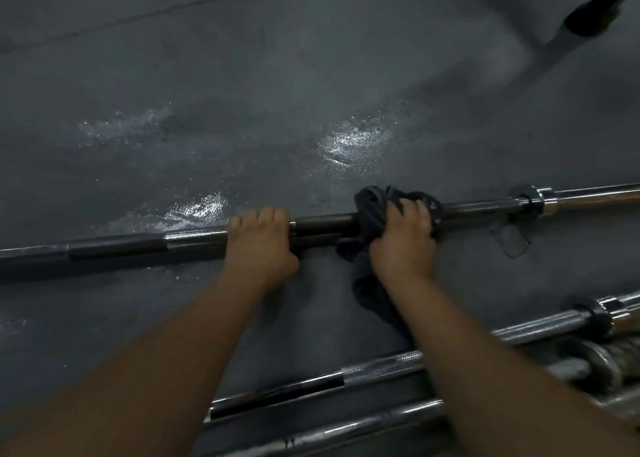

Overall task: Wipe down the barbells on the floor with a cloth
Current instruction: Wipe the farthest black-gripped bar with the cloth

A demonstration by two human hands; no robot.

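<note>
A long dark barbell (pixel 121 247) lies across the grey floor from the left edge to the right edge, with a collar (pixel 528 200) and a shiny sleeve at its right end. My left hand (pixel 259 245) grips the shaft near its middle, fingers curled over the top. Just to the right, my right hand (pixel 403 240) grips a dark grey cloth (pixel 369 214) bunched around the shaft. A loose tail of the cloth hangs onto the floor below my right wrist.
Two more chrome barbells (pixel 381 364) (pixel 329 429) lie closer to me at the lower right, partly under my right forearm. A wire clip (pixel 512 240) lies by the collar. Wet shiny patches (pixel 353 141) mark the floor beyond. A dark pole foot (pixel 588 16) stands at the top right.
</note>
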